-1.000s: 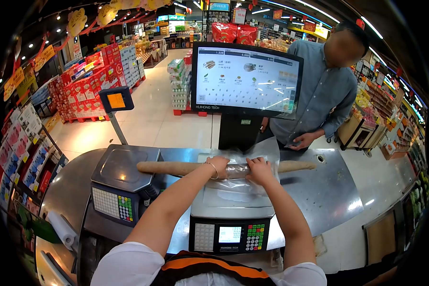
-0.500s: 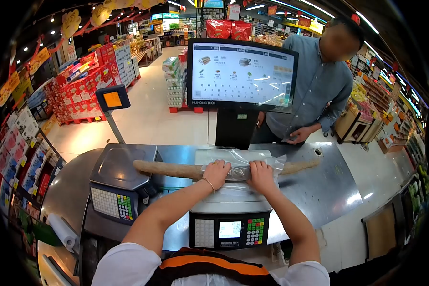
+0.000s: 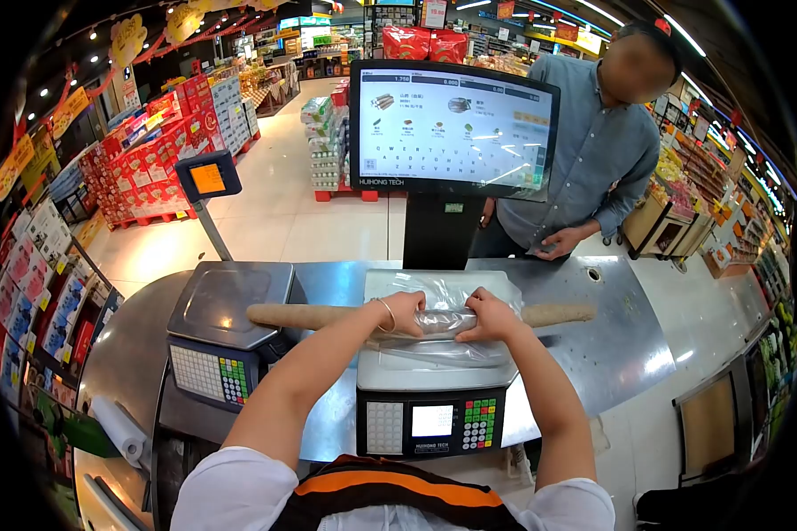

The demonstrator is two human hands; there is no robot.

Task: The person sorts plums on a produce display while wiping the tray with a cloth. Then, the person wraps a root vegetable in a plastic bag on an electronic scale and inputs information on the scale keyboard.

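A long brown Chinese yam (image 3: 558,314) lies crosswise over the white weighing scale (image 3: 434,376), its two ends sticking out past the pan. Clear plastic film or a bag (image 3: 443,325) covers its middle part and spreads over the pan. My left hand (image 3: 404,312) is closed on the wrapped yam left of centre, a bracelet at the wrist. Just right of centre, my right hand (image 3: 491,316) grips it too, with thumb and fingers around the plastic. Some fingertips are hidden behind the yam.
A lit screen (image 3: 452,133) stands behind the scale. To the left is a second scale (image 3: 230,305) with a display on a pole (image 3: 207,177). A person in a blue-grey shirt (image 3: 576,150) stands across the metal counter (image 3: 611,345). A white roll (image 3: 119,431) lies at lower left.
My hands have shifted from lying over the top of the plastic to gripping the yam, thumbs nearer me. The yam looks straighter, and the plastic has moved. The other person's hand has shifted slightly.
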